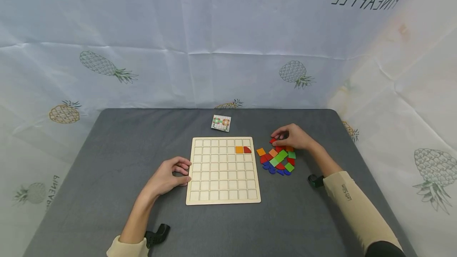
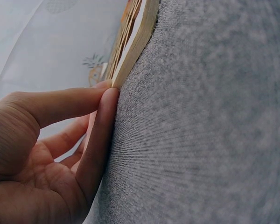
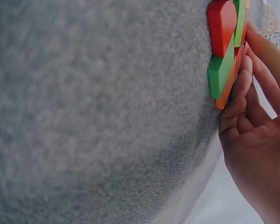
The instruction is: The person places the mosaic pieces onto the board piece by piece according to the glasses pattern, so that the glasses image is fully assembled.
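A square wooden grid board (image 1: 223,171) lies flat on the table. On its upper right cells sit an orange square tile (image 1: 239,150) and a red quarter-round tile (image 1: 247,150). My left hand (image 1: 170,175) rests at the board's left edge; in the left wrist view, thumb and fingertip touch the edge (image 2: 135,58). Right of the board is a pile of coloured tiles (image 1: 281,156). Over its far end, my right hand (image 1: 294,136) pinches a red tile (image 1: 273,140) between thumb and fingers. Its exact shape is partly hidden.
A small printed pattern card (image 1: 221,123) lies behind the board. The grey table (image 1: 150,138) ends at a pineapple-print cloth (image 1: 214,74) at the back. Black straps (image 1: 157,235) are on both wrists.
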The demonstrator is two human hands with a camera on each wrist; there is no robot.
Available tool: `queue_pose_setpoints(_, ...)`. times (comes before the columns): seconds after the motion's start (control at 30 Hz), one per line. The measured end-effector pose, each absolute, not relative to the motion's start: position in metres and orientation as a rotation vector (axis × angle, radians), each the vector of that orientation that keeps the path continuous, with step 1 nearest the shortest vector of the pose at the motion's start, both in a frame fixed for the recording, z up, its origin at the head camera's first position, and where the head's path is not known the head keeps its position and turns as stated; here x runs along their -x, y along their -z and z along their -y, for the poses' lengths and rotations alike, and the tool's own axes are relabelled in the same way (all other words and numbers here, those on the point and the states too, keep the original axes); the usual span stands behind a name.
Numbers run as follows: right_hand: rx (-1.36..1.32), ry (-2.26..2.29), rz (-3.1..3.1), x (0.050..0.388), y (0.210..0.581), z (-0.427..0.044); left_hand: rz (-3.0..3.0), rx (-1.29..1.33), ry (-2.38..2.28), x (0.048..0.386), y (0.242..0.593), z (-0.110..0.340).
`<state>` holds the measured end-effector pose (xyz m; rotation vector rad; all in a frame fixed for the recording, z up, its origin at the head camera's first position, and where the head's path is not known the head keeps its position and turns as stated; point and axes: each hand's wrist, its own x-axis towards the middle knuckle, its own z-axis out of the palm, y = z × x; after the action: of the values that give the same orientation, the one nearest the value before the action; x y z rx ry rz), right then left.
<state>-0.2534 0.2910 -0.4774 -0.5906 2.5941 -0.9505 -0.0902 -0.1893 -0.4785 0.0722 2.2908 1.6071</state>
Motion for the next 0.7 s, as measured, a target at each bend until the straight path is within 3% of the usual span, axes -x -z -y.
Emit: queue_pose_setpoints(0.7,0.615,0.921,-2.627,0.2535,0.4769,-0.2919,-2.297,-0.076,-1.612,0.0886,0.4795,0.1888)
